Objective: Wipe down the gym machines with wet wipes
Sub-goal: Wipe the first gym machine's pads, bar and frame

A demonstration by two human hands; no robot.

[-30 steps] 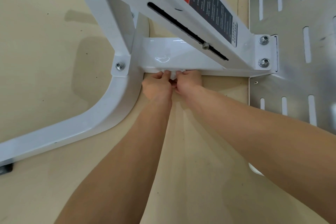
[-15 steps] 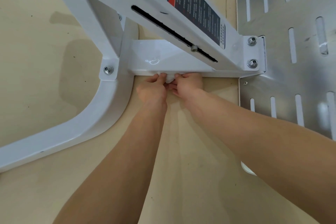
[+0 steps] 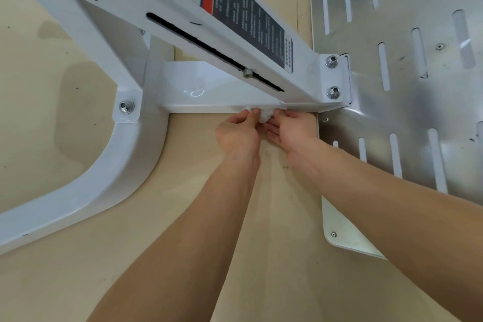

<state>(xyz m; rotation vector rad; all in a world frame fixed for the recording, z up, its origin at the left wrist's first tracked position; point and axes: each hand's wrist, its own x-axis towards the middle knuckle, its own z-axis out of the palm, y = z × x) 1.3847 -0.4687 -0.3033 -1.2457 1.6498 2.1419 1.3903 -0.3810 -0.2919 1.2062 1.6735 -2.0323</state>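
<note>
Hands: left hand [image 3: 238, 131], right hand [image 3: 294, 130] pinch crumpled white wipe [image 3: 265, 115] | against glossy white steel crossbar [image 3: 209, 94]

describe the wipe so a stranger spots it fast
Find the white machine frame, then its low crossbar. At its front edge the left hand and right hand meet; the wipe is the crumpled white wad pinched between them, wrinkled unlike the glossy metal.
</note>
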